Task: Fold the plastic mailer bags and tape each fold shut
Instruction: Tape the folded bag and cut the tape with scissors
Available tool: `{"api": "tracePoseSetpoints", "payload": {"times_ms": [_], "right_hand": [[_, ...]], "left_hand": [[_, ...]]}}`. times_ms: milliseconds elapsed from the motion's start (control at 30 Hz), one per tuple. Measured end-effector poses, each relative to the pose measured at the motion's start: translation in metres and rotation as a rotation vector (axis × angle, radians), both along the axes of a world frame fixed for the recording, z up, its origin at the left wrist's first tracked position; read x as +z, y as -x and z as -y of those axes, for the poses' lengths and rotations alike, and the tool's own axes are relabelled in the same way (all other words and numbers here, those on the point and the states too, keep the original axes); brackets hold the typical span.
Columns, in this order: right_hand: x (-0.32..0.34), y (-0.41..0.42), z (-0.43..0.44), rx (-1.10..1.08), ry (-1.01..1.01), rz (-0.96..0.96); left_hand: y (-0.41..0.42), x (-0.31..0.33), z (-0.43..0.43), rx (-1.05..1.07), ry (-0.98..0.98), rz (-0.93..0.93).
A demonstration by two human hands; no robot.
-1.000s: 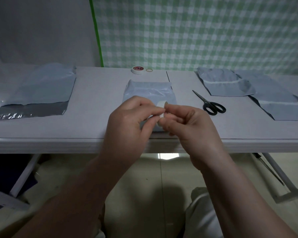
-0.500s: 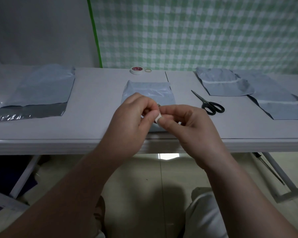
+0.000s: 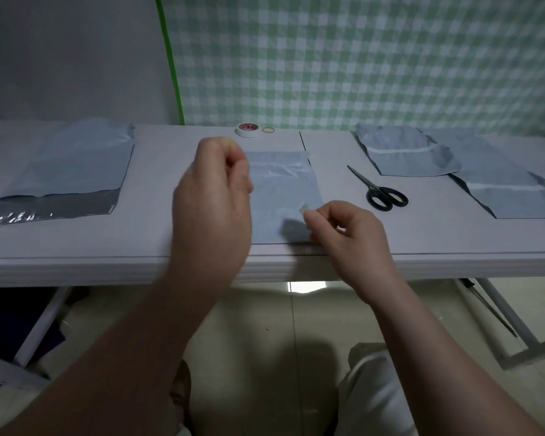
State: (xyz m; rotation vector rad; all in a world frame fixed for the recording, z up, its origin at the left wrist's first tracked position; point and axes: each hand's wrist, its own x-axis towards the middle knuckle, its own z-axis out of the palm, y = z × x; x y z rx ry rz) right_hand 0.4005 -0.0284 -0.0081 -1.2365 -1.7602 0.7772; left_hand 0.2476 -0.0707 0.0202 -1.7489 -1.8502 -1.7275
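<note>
A folded grey mailer bag (image 3: 283, 184) lies flat at the table's front middle. My right hand (image 3: 346, 231) hovers over its near right corner and pinches a small whitish tape roll (image 3: 302, 211) between thumb and fingertips. My left hand (image 3: 213, 196) is raised above the bag's left side, blurred, with its fingertips pinched together up near the bag's far left corner. A faint clear strip of tape seems to run from the roll towards it, but it is hard to make out.
Unfolded mailers (image 3: 70, 165) lie at the left. Two folded, taped mailers (image 3: 403, 152) (image 3: 504, 190) lie at the right. Black scissors (image 3: 381, 193) rest right of the middle bag. At the back stand a second tape roll (image 3: 248, 129) and a rubber band (image 3: 268, 130). The table edge (image 3: 76, 265) is near me.
My hands were together on the small roll. My left hand has since swung up and to the left, away from the right hand, which has dropped to the bag's near right corner.
</note>
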Motion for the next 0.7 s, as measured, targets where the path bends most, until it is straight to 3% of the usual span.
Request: {"api": "tracePoseSetpoints", "payload": {"times_ms": [100,267,467,700], "right_hand": [[0.003,0.001,0.006,0.089,-0.034,-0.051],[0.006,0.011,0.006,0.197,-0.117,-0.057],[0.004,0.013,0.005,0.170,-0.126,-0.035],[0.015,0.024,0.008,0.185,-0.075,-0.146]], "left_hand": [[0.017,0.001,-0.009,-0.104,0.162,0.054],[0.012,-0.001,-0.010,-0.239,0.340,-0.089],[0.016,0.001,-0.008,-0.206,0.277,-0.040],[0.012,-0.005,-0.011,-0.082,0.202,-0.252]]}}
